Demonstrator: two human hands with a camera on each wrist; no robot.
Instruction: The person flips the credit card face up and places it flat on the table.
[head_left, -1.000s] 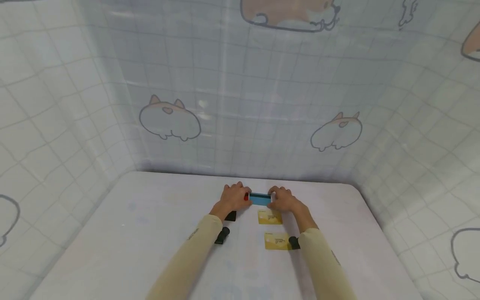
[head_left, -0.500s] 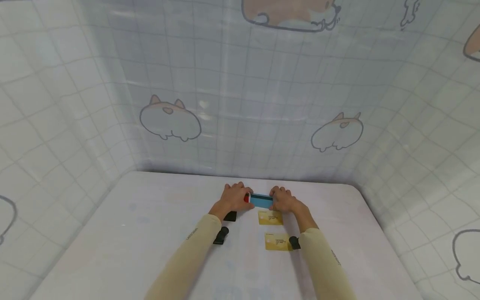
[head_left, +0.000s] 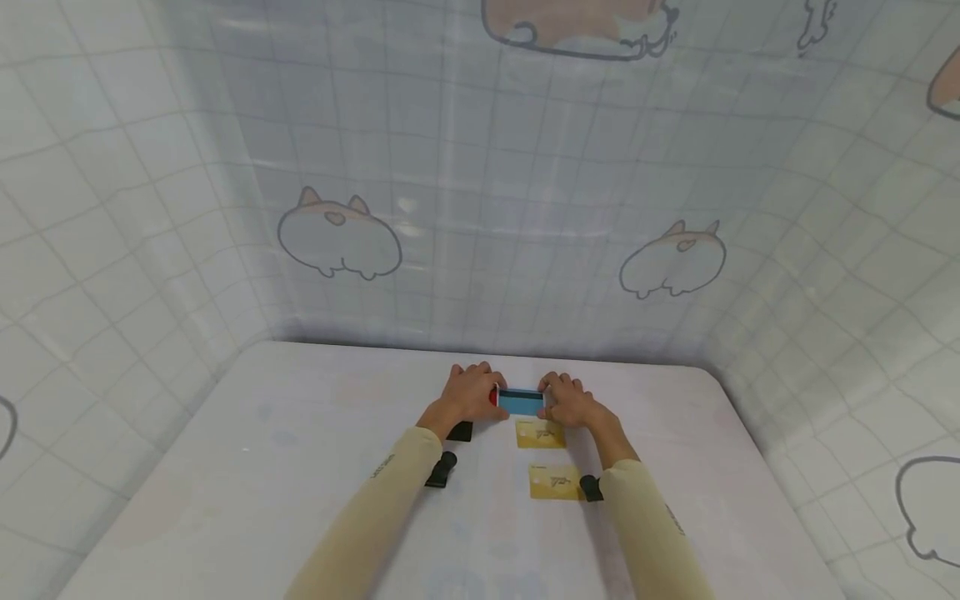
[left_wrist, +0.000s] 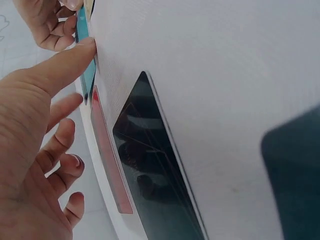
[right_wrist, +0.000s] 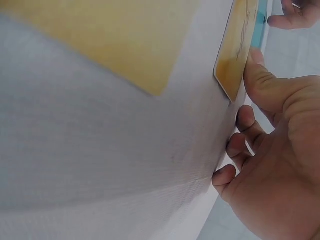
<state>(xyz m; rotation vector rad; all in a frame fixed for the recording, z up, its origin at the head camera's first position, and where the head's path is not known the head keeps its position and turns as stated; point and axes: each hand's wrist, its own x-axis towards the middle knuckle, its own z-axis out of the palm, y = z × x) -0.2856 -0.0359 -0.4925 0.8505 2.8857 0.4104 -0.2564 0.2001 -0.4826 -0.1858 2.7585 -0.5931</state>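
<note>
A blue card with a dark stripe along its far edge lies between the two hands near the table's back. My left hand holds its left end between thumb and forefinger, the other fingers loosely bent in the left wrist view. At the right end, my right hand holds it with the thumb in front and fingers behind. A red card lies by the left hand, mostly covered in the head view. Nearer, a glossy black card lies flat. A yellow card lies just before the blue one.
A second yellow card lies closer to the person, partly behind the right wrist's black camera. Another dark card shows at the left wrist view's edge. Patterned curtain surrounds the white table at back and sides.
The blue card was slightly slanted and a little further right half a second ago; now it lies nearly straight. Both hands stay at its ends with only small shifts.
</note>
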